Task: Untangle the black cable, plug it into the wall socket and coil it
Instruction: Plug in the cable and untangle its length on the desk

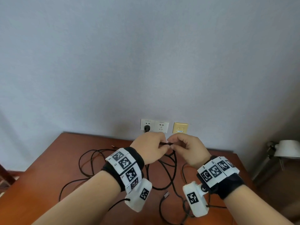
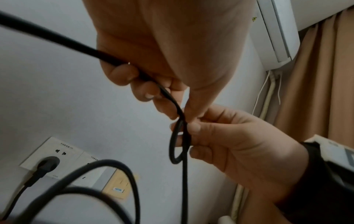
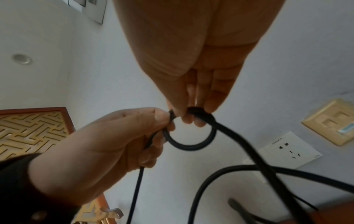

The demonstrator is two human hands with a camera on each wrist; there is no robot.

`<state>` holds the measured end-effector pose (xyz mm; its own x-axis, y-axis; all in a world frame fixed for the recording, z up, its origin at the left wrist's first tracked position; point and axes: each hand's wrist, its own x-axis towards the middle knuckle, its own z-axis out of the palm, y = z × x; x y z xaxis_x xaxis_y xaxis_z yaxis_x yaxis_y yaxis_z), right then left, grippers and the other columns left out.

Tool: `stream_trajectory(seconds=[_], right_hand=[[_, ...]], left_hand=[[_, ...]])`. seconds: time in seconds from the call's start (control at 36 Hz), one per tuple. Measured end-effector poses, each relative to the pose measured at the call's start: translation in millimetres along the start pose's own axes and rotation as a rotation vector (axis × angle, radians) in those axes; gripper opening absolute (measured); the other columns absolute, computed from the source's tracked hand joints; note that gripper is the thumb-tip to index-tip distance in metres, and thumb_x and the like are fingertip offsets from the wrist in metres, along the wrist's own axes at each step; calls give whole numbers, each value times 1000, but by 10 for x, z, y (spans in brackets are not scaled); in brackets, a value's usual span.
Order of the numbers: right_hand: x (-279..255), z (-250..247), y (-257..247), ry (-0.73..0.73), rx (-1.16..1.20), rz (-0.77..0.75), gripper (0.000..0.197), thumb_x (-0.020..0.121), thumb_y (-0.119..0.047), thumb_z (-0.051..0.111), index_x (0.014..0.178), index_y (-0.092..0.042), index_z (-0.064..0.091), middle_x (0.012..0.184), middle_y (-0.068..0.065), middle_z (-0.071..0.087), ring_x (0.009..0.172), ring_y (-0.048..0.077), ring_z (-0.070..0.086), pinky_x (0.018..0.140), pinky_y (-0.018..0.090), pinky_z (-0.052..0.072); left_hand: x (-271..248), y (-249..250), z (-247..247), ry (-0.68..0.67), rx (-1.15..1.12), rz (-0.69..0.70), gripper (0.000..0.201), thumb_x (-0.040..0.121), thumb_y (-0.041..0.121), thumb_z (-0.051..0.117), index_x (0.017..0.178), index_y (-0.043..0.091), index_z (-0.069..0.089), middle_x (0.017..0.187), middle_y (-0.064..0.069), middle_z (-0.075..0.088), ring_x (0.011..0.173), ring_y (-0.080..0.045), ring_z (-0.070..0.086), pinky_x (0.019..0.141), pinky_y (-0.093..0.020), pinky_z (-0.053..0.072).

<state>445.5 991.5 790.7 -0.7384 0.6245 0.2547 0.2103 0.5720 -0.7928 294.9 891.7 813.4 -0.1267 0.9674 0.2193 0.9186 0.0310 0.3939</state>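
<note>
Head view: left hand (image 1: 151, 147) and right hand (image 1: 188, 148) both pinch a small loop of the black cable (image 3: 191, 145) above the table (image 1: 48, 172); its plug (image 1: 147, 128) sits in the wall socket (image 1: 143, 123)

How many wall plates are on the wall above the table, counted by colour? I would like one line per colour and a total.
White socket plates: 2, the left white socket plate with a black plug in it and the right white socket plate with nothing plugged in
Beige plates: 1, the beige plate to their right
Total: 3
</note>
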Motion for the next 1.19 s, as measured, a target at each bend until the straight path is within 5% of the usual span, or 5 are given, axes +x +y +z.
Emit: stream_trajectory(seconds=[0.39, 0.61, 0.75, 1.03, 1.19], right_hand=[[-109, 51, 105, -155, -46, 190, 23, 87, -9, 59, 99, -28, 61, 97, -9, 69, 92, 22, 63, 89, 33, 50], [-86, 3, 322, -375, -281, 479, 53, 65, -55, 71, 111, -33, 57, 106, -14, 65, 99, 5, 60, 95, 29, 46], [-183, 115, 323, -554, -321, 472, 12, 86, -34, 62, 91, -24, 63, 80, -4, 71, 77, 8, 69, 86, 30, 53], [-48, -65, 282, -197, -204, 365, 5, 85, -19, 64, 90, -21, 62, 92, -10, 62, 90, 8, 58, 84, 24, 47], [85, -136, -98, 83, -23, 56, 17, 87, -14, 62, 100, -24, 57, 101, -11, 59, 80, 1, 58, 71, 7, 42]], left_hand=[[40, -101, -104, 235, -200, -40, 12, 100, 21, 38, 93, 14, 46, 68, 2, 53, 58, -14, 47, 55, -30, 29], [86, -142, -149, 381, -339, -68, 15, 101, 21, 39, 101, 8, 45, 85, -5, 66, 81, -25, 65, 71, -45, 49], [93, -153, -121, 365, -349, -59, 12, 101, 22, 40, 102, 11, 44, 87, -1, 67, 82, -18, 66, 72, -44, 51], [106, -195, -21, 231, -312, -112, 11, 99, 21, 43, 103, 11, 47, 89, -1, 68, 85, -19, 65, 76, -40, 51], [123, -82, 81, 113, -295, -57, 10, 100, 22, 41, 95, 18, 49, 80, 1, 67, 78, -15, 65, 75, -40, 50]])
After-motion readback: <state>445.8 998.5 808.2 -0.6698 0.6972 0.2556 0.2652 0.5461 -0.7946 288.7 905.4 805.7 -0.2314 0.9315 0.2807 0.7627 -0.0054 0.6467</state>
